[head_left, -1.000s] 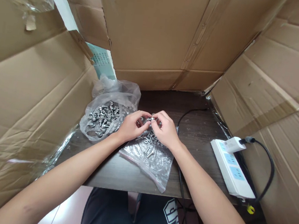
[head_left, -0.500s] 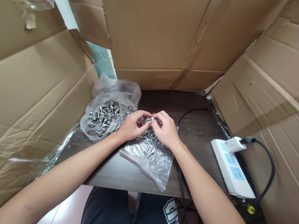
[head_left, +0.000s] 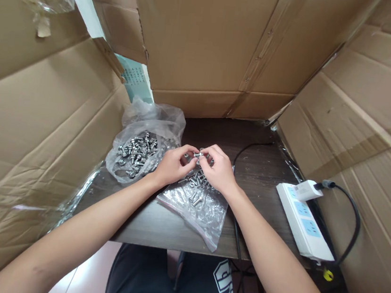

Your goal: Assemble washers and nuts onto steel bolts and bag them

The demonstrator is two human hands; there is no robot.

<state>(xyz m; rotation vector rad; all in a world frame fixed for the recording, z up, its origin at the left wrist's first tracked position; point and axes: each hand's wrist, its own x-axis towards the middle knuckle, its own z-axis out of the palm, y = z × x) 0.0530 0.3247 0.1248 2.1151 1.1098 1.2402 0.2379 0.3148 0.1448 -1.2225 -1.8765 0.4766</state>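
Between the fingertips of both hands is a small silver bolt (head_left: 198, 155), lying roughly level. My left hand (head_left: 176, 164) pinches its left end, and my right hand (head_left: 217, 168) pinches the right end. Whether a nut or washer sits on it is too small to tell. Beneath the hands lies a flat clear zip bag (head_left: 204, 221) with loose silver bolts (head_left: 196, 199) and nuts on it, partly hidden by my right hand. Left of my left hand stands an open clear plastic bag (head_left: 112, 160) holding many bolts with fittings (head_left: 139, 151).
Cardboard walls (head_left: 209, 34) enclose the dark wooden table (head_left: 256, 173) at the back and both sides. A white power strip (head_left: 305, 226) with a plugged-in charger (head_left: 307, 190) lies at the right. A black cable (head_left: 243, 148) runs over the table beside my right hand.
The fingertips have shifted slightly around the bolt, and it now shows more clearly between them. The view has moved a little; the bags stay where they were.
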